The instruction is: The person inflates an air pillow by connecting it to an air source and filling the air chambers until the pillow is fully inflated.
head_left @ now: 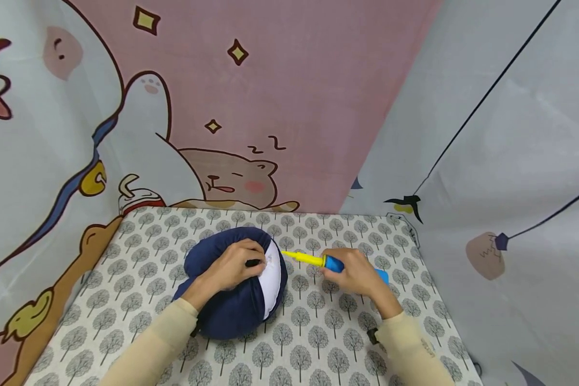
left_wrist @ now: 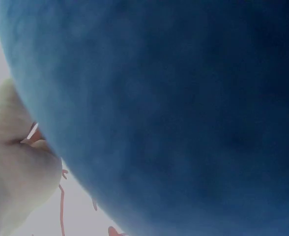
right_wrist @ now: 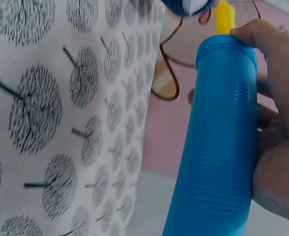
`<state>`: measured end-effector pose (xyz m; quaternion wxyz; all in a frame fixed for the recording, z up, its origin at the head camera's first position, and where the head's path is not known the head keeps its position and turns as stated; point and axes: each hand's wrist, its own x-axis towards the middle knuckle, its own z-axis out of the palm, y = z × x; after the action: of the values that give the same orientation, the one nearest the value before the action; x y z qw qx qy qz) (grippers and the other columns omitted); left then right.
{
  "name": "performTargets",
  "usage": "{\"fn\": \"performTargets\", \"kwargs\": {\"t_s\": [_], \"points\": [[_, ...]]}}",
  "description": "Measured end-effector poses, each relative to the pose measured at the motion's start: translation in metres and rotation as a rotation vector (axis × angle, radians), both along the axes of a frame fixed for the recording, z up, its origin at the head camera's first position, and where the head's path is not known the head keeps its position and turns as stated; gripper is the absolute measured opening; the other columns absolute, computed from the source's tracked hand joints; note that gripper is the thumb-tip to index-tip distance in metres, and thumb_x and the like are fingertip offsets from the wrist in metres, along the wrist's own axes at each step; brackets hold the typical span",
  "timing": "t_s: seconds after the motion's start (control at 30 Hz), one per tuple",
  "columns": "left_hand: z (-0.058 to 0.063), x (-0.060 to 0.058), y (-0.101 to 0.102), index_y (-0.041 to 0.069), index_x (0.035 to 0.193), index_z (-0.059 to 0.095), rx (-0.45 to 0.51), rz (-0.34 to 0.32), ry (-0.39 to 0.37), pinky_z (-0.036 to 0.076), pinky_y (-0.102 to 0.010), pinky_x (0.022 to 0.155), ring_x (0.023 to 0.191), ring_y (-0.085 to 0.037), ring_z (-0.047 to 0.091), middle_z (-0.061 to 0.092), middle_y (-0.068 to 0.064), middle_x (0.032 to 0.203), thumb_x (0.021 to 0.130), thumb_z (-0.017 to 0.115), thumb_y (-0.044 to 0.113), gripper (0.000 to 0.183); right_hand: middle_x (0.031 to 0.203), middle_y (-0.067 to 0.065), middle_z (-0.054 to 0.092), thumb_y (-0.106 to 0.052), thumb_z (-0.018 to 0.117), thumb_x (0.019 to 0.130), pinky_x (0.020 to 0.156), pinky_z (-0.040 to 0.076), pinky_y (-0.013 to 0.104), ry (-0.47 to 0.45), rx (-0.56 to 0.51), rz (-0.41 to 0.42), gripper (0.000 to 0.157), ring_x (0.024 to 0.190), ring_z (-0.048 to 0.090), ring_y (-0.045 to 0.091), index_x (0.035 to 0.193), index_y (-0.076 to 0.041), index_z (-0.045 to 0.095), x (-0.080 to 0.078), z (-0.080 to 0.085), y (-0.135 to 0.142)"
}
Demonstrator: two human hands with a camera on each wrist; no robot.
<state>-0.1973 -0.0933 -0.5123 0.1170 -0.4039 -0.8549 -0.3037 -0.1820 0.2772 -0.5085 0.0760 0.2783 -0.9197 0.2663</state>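
Note:
A U-shaped navy neck pillow [head_left: 231,313] with a white panel [head_left: 272,273] lies on the patterned cloth. My left hand [head_left: 238,262] is on top of it beside the panel, its curled fingers pinching a small black piece [head_left: 253,262] whose kind I cannot make out. In the left wrist view the pillow's blue surface [left_wrist: 159,123] hides most of the left hand [left_wrist: 21,167]. My right hand [head_left: 349,271] grips a blue hand pump [right_wrist: 218,132]. The pump's yellow nozzle [head_left: 304,258] points left, its tip close to the pillow's white side.
Under everything is a white cloth [head_left: 299,332] printed with grey trees. Cartoon-printed fabric walls [head_left: 309,107] stand at the back and both sides. A small black object [head_left: 372,336] shows by the right sleeve.

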Motion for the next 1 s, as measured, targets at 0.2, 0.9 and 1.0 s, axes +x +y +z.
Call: {"fn": "performTargets", "kwargs": {"t_s": [0.2, 0.9, 1.0], "points": [[-0.001, 0.002, -0.001, 0.011, 0.105, 0.089, 0.034, 0.001, -0.030, 0.065, -0.042, 0.093, 0.106, -0.023, 0.076, 0.083, -0.006, 0.113, 0.100, 0.086, 0.010, 0.006, 0.100, 0.013, 0.082, -0.022, 0.089, 0.095, 0.060, 0.053, 0.024, 0.078, -0.054, -0.171, 0.038, 0.070, 0.062, 0.011, 0.127, -0.003, 0.082, -0.016, -0.012, 0.028], [-0.007, 0.000, 0.001, 0.011, 0.104, 0.089, 0.052, 0.021, 0.008, 0.065, -0.042, 0.094, 0.107, -0.023, 0.077, 0.083, -0.007, 0.112, 0.099, 0.087, 0.009, 0.006, 0.115, 0.029, 0.080, -0.033, 0.082, 0.103, 0.076, 0.065, 0.057, -0.031, 0.064, -0.456, 0.050, 0.092, 0.076, 0.041, 0.142, -0.003, 0.076, -0.055, -0.046, 0.070], [-0.009, 0.000, 0.001, 0.011, 0.103, 0.089, 0.054, 0.028, 0.016, 0.065, -0.042, 0.094, 0.107, -0.023, 0.077, 0.083, -0.007, 0.112, 0.099, 0.087, 0.010, 0.005, 0.118, 0.030, 0.080, -0.034, 0.082, 0.102, 0.079, 0.065, 0.060, -0.043, 0.078, -0.458, 0.051, 0.097, 0.077, 0.044, 0.143, -0.002, 0.076, -0.057, -0.051, 0.070]]}}
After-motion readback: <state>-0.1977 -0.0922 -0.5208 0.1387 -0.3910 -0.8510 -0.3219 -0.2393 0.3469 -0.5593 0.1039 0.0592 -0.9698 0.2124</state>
